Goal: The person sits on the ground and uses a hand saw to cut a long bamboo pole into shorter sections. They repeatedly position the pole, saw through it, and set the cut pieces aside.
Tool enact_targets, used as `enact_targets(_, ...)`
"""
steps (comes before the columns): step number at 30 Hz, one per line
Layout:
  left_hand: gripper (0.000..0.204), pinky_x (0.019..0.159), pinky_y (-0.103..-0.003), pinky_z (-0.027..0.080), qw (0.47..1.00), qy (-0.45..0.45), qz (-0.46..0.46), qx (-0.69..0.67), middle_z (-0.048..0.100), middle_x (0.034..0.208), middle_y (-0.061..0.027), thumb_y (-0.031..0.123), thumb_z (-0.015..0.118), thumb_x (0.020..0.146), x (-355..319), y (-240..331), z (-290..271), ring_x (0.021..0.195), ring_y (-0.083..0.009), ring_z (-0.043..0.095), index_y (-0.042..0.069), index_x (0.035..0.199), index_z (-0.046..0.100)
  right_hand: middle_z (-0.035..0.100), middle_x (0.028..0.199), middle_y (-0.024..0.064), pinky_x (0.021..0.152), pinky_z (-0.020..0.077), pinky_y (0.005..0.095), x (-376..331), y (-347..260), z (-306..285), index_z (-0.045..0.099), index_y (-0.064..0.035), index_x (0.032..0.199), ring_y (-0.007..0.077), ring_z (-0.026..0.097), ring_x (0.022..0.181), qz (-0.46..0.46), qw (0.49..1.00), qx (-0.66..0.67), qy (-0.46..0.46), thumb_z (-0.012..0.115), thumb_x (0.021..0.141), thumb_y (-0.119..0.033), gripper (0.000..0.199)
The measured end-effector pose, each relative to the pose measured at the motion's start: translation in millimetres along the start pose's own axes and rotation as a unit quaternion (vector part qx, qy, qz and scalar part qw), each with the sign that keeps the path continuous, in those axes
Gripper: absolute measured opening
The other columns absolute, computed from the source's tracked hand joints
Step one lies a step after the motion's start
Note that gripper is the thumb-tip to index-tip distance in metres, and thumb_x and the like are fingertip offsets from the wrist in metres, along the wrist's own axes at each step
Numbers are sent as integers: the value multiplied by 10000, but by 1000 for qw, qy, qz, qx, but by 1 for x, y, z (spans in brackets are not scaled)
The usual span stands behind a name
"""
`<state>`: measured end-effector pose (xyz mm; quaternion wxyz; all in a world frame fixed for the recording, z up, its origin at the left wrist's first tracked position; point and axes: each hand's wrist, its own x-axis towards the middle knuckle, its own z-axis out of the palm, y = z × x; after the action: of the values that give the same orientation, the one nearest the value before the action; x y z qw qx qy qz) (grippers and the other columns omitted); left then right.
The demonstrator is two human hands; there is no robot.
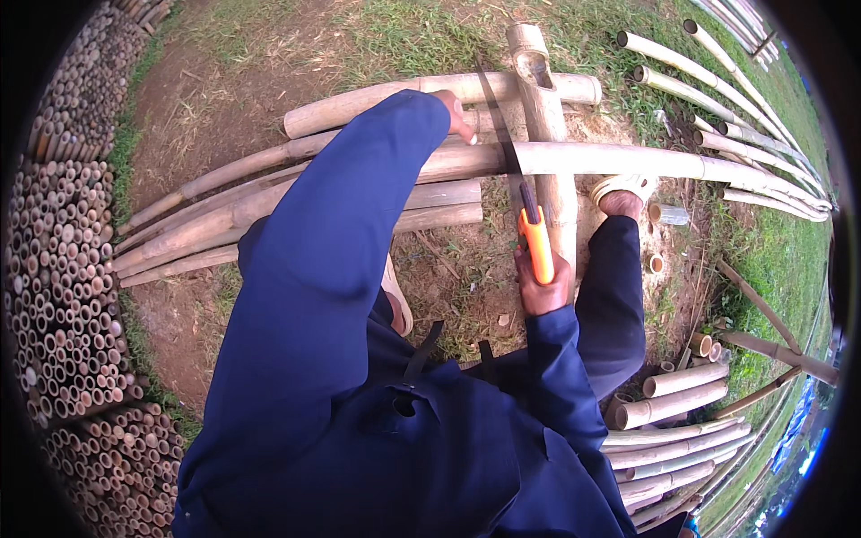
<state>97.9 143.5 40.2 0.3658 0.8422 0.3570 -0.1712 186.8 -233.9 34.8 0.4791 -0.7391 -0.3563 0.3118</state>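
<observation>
Right hand gripping saw, bamboo stacks around

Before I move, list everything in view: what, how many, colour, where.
Long bamboo pole: one, pale, across centre
Bamboo support: one, tan, under the long pole
Handsaw: one, orange handle, dark blade, across the long pole
Thick bamboo length: one, tan, beyond the long pole
Bamboo poles: several, tan, left ground
Stacked bamboo: uncountable, tan, far left
Farther poles: several, pale, upper right
Cut bamboo pieces: several, tan, lower right
Bamboo ring: one, tan, right of centre
Container: one, clear, beyond the bamboo ring
Sheeting: unclear count, blue, right edge
Grass: patches, green, top and right
Sandals: two, pale, around centre
Trousers: one, dark, lower centre
Jacket: one, navy, lower centre
Left hand: one, bare, upper centre, grip unclear
Right hand: one, bare, around the handsaw
</observation>
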Motion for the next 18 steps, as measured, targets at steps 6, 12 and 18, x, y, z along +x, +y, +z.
enact_targets(6, 402, 951, -472, 584, 941, 330, -52, 43, 780, 1123, -164, 383, 756, 858, -86, 144, -83, 1021, -311, 765, 57, 1088, 804, 629, 729, -1, 536, 465, 273, 6, 12, 1, 684, 1, 942, 69, 558, 580, 3, 999, 49, -18, 724, 953, -58, 72)
enact_targets(12, 373, 960, -463, 571, 940, 234, 91, 230, 777, 1156, -120, 369, 759, 864, -107, 234, -79, 1078, -274, 747, 106, 1127, 800, 629, 730, 2, 555, 471, 275, 15, 6, -17, 679, -4, 948, 70, 563, 600, 4, 996, 92, -18, 695, 955, -43, 42)
enact_targets(18, 357, 962, -450, 560, 930, 238, 103, 260, 775, 1157, -101, 354, 752, 881, -137, 237, -79, 1085, -247, 740, 115, 1145, 788, 640, 743, 8, 579, 481, 279, 23, 2, -8, 690, 2, 975, 78, 579, 629, 3, 994, 101, -36, 690, 949, -37, 46)
